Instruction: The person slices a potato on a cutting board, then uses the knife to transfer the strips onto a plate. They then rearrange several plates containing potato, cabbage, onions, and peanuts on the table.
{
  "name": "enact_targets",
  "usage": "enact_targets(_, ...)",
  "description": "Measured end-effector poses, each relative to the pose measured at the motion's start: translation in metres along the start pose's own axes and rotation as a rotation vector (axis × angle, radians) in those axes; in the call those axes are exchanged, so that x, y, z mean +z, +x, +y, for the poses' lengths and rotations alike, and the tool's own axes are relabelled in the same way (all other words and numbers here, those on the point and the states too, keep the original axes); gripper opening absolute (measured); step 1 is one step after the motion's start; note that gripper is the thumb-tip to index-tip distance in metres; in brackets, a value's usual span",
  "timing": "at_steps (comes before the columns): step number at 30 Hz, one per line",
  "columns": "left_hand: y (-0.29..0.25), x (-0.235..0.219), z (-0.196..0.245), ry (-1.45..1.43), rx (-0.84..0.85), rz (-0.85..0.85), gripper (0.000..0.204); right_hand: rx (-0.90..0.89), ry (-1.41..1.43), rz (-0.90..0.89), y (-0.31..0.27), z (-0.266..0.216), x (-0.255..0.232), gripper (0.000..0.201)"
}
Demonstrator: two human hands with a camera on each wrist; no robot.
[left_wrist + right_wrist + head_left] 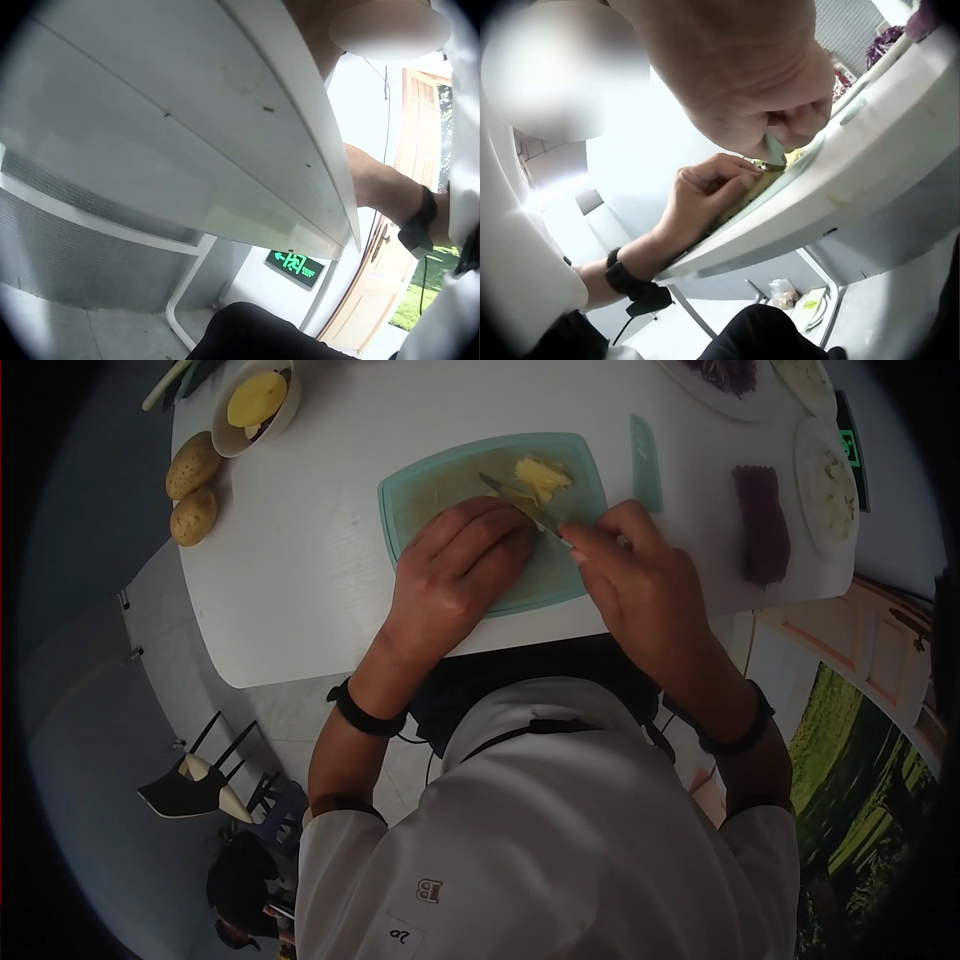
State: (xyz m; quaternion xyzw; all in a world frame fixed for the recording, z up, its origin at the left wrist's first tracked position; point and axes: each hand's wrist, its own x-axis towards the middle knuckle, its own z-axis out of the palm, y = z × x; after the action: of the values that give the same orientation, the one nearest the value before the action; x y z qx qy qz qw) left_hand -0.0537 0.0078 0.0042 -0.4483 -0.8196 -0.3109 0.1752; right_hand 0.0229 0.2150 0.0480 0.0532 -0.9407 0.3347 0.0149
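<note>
My right hand [648, 580] grips a knife [524, 503] by its light green handle, whose end shows below the fingers in the right wrist view. The blade slants across a teal-rimmed cutting board [548, 588], close along the fingertips of my left hand [455, 570]. Those fingers are bent over a piece of yellow potato [742, 198], pinning it to the board and mostly hiding it from above. Just beyond the blade lies a small heap of yellow potato slices [542, 477]. The left wrist view catches only the table's underside and the other arm.
Left of the board are two unpeeled potatoes [193, 465] and a bowl [226, 442] holding a peeled one. To the right lie a light green knife cover [646, 465] and a purple block [762, 525]. Plates [812, 510] of cut food line the right edge.
</note>
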Motion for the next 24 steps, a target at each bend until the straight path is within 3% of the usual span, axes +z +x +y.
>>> enact_targets(5,0.0,0.0,0.0,0.006,-0.003,0.011,0.025,-0.088,-0.034,0.114,0.004,0.013,0.018,0.022)
enact_targets(8,0.001,-0.002,0.0,0.02,0.004,-0.001,0.025,-0.046,0.07,0.16,0.002,0.017,0.022,0.022)
enact_targets(11,0.002,-0.005,0.0,0.013,0.007,-0.029,0.026,0.007,0.177,0.168,0.001,0.017,0.017,0.023)
enact_targets(24,0.0,0.0,0.0,0.02,0.013,0.006,0.025,-0.062,0.075,0.124,-0.015,0.009,0.005,0.027)
